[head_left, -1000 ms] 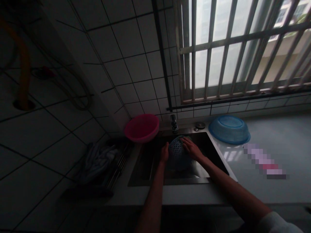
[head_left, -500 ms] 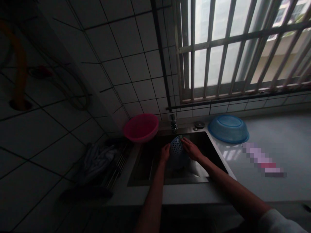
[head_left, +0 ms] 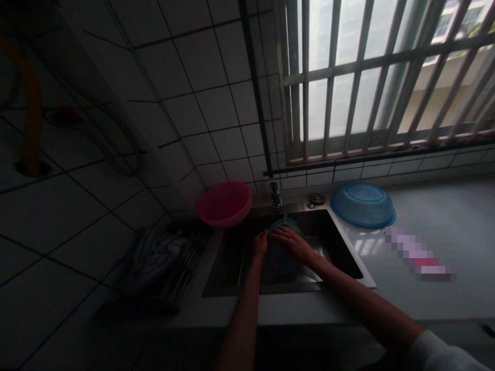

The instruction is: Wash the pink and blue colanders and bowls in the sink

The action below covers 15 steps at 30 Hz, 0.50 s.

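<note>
A blue-grey colander (head_left: 281, 260) with a perforated side is held tilted inside the metal sink (head_left: 340, 247). My left hand (head_left: 261, 244) is closed on its left rim. Across the colander's upper part lies my right hand (head_left: 294, 246), fingers together and pressing a greenish cloth (head_left: 290, 222) against it. Part of the cloth sticks out beyond the fingers, towards the faucet (head_left: 275, 197). Both hands hide much of the colander's rim and inside, and the dim light blurs the detail.
A pink basin (head_left: 224, 206) leans at the sink's back left corner. On the counter to the right, a blue basin (head_left: 363, 206) lies upside down, beside a blurred-out pinkish item (head_left: 419, 255). A drain plug (head_left: 317, 199) rests behind the sink; crumpled cloth (head_left: 158, 257) lies left.
My right hand has moved left across the colander with the greenish cloth, covering the holes that showed before. My left hand keeps its grip, shifted very slightly left.
</note>
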Each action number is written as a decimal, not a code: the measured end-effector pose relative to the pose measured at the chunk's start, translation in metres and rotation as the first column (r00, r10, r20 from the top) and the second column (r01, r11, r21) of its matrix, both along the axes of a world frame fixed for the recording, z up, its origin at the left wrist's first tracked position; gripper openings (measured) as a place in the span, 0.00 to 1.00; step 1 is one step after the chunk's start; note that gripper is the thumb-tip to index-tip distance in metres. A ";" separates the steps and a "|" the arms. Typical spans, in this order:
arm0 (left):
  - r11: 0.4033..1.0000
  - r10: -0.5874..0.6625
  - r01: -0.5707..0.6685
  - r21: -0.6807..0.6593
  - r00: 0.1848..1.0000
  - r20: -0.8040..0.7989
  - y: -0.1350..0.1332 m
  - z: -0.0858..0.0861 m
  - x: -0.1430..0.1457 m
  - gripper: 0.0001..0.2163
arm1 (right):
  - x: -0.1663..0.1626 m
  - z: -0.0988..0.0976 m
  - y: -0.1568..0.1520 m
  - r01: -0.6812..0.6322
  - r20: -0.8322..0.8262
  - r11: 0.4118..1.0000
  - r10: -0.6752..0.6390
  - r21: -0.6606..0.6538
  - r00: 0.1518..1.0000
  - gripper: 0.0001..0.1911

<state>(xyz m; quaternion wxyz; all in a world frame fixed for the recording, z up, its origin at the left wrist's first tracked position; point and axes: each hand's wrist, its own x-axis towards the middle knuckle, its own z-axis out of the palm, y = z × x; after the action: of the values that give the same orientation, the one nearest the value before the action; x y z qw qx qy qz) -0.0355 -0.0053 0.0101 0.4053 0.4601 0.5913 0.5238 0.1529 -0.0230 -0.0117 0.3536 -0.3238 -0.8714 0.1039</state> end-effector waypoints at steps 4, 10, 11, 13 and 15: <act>1.000 0.008 -0.008 -0.001 0.998 0.062 -0.003 0.006 0.002 0.21 | 0.026 -0.008 0.021 0.169 -0.290 0.971 -0.214 -0.171 0.933 0.26; 0.999 0.027 -0.028 0.020 0.996 0.084 -0.002 0.009 0.011 0.19 | 0.020 -0.013 0.018 0.204 -0.274 0.965 -0.243 -0.162 0.931 0.23; 0.999 0.034 -0.036 0.026 0.996 0.087 -0.002 0.009 0.012 0.18 | 0.012 -0.011 0.013 0.172 -0.228 0.978 -0.195 -0.116 0.954 0.23; 0.998 0.054 -0.056 0.024 0.994 0.096 0.000 0.009 0.013 0.16 | -0.003 -0.006 0.002 0.062 -0.115 0.998 -0.063 -0.010 0.991 0.23; 0.998 0.066 -0.067 0.009 0.992 0.108 0.001 0.009 0.011 0.17 | -0.010 -0.001 -0.003 -0.040 -0.016 0.998 0.040 0.052 0.999 0.22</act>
<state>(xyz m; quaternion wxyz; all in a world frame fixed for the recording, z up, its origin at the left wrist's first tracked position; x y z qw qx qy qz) -0.0243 -0.0046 0.0189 0.4160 0.4137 0.5805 0.5647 0.1432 -0.0257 -0.0126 0.3671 -0.2961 -0.8771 0.0910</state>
